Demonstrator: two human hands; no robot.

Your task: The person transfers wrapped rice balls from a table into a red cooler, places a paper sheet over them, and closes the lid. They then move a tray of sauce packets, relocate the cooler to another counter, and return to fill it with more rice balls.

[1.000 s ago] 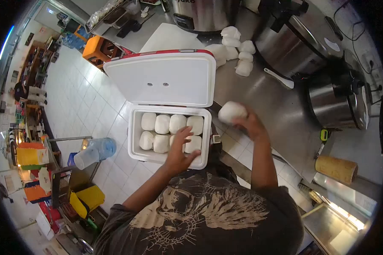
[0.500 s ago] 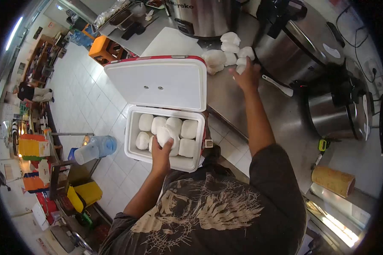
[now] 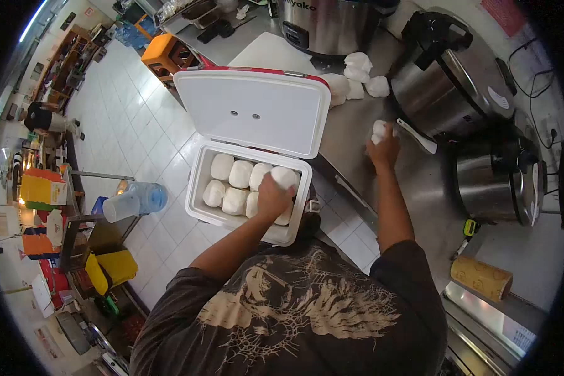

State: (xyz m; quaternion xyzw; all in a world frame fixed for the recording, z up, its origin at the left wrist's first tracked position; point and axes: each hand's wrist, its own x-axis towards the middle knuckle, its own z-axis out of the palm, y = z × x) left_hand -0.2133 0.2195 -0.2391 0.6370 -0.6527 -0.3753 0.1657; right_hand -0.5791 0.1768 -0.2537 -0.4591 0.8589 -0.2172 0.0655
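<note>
A white cooler box (image 3: pixel 300 216) with a red-edged lid (image 3: pixel 250 94) stands open in front of me. Rows of white rounded packets (image 3: pixel 234 201) lie inside it. Over the box's right end, my left hand (image 3: pixel 274 198) is closed around a white packet (image 3: pixel 284 178); its fingertips are partly hidden. My right hand (image 3: pixel 385 149) grips another white packet (image 3: pixel 379 131) above the steel counter, beside a white paddle (image 3: pixel 417 136). Several more such packets (image 3: pixel 358 67) are piled on the counter, behind the lid's right corner.
Large steel cookers (image 3: pixel 451 81) line the counter's (image 3: pixel 357 135) back and right, with a smaller cooker (image 3: pixel 492 182) nearer me. A patterned roll (image 3: pixel 480 277) and a yellow-black tool (image 3: pixel 470 229) lie on the right. Across the tiled floor (image 3: pixel 116 119) are an orange stool (image 3: pixel 161 55) and a distant person (image 3: pixel 50 120).
My right hand has drawn back from the pile, bringing a packet toward me. My left hand has carried its packet rightward in the box. The camera view has shifted slightly.
</note>
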